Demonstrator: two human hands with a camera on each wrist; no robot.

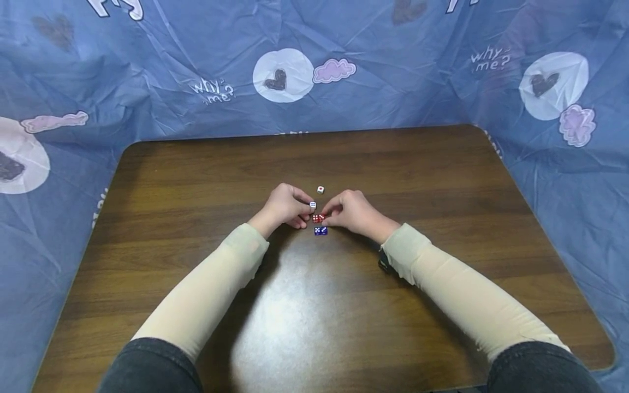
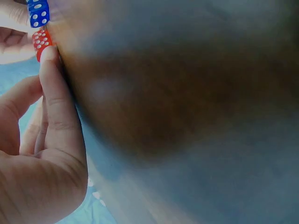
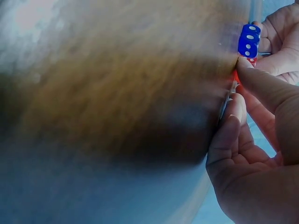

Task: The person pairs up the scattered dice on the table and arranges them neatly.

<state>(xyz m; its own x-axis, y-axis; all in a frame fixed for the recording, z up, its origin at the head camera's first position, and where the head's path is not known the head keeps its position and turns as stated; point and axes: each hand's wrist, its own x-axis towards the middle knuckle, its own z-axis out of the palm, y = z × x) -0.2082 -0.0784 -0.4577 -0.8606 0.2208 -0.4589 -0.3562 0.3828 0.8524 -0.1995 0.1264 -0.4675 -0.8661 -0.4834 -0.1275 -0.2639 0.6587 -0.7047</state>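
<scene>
Near the middle of the table, my left hand (image 1: 286, 206) pinches a white die (image 1: 312, 204) between thumb and index finger. In the left wrist view the left thumb overlaps a red die (image 2: 41, 41), and the white die is hidden. Facing it, my right hand (image 1: 355, 213) has its thumb and index finger around the right-hand red die (image 1: 321, 218). Another red die (image 1: 315, 219) sits just left of that one. Two blue dice (image 1: 320, 231) stand side by side on the near side of the red pair.
A second white die (image 1: 320, 190) lies apart, on the far side of the hands. The dark wood table (image 1: 196, 180) has rounded corners. Behind and beside it hangs a printed blue cloth (image 1: 172, 71). A small black object (image 1: 385, 263) shows beneath the right sleeve cuff.
</scene>
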